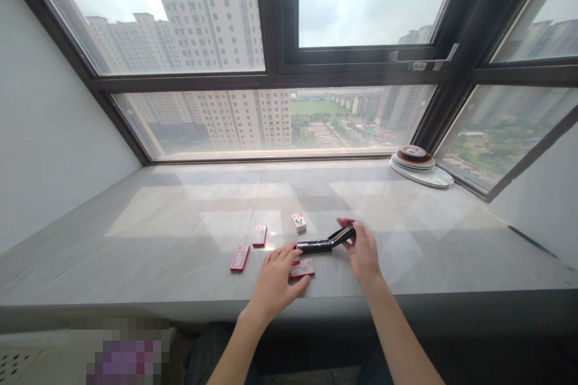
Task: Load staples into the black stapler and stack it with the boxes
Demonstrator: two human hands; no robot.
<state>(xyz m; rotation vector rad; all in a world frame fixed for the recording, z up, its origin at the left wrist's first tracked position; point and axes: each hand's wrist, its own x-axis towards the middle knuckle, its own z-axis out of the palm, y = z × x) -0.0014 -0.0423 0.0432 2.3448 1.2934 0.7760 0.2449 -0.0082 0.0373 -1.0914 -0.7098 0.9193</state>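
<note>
Stapler [314, 246], black and open at its hinge, sits over the pale stone sill [158, 240], in from the front edge, its left half low and its right half tilted up. The right hand [365, 252] holds the raised end, thumb and fingers closed around it. The left hand [277, 277] has its fingertips at the low half's left end, the thumb spread well away from them; whether those fingers grip, I cannot tell. Between that thumb and the fingers lies a red-edged box [303, 269], crowding the stapler's near side. A small white box [298, 222] stands just behind the low half. Left of the hands lie a nearer pink box [239, 258] and a farther pink box [259, 236], apart from each other. Wider room runs from the right hand to the side wall [542, 204], and back toward stacked plates [415, 163] in the far right corner.
</note>
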